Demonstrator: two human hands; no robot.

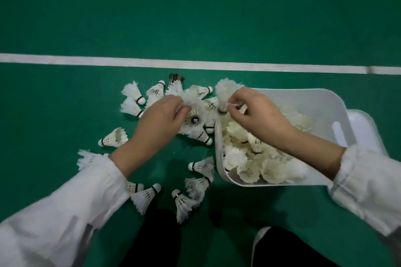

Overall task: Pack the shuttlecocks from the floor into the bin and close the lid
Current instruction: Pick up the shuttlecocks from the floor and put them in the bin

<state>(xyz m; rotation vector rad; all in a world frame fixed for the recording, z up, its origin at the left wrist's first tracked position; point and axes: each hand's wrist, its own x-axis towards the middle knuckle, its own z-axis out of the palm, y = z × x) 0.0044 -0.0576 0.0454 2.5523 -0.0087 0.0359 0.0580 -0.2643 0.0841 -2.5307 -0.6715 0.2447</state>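
Beside one white bin [303,93], the left hand [161,119] pinches one shuttlecock [192,96], the right hand [258,115] a second shuttlecock [226,91].

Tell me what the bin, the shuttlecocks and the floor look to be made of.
Bin: white moulded plastic, smooth, faintly glossy; rounded corners, cut-out slot. Shuttlecocks: real feathers, judging by frayed white skirts; rounded bases, black-banded, probably cork. Floor: matte green court surface, likely vinyl or rubber; white painted lines.

Left hand [160,117], right hand [258,112] outstretched, fingers pinching.
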